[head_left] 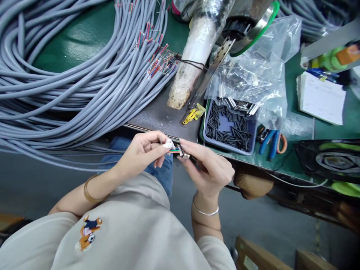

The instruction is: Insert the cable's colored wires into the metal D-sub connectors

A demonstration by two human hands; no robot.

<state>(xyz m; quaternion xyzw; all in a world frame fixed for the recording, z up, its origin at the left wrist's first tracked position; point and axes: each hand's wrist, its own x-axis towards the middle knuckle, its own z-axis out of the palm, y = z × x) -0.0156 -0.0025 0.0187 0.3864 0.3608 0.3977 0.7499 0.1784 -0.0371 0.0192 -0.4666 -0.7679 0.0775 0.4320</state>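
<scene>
The left hand [144,150] has its grip closed, thumb and forefinger pinched together on the coloured wires [174,150]. The right hand's [209,165] grip is narrowed to a small gap, clamped on the metal connector [183,152] at the wires' end, near the edge of the worktop [66,47], left of the tray [224,123].
</scene>
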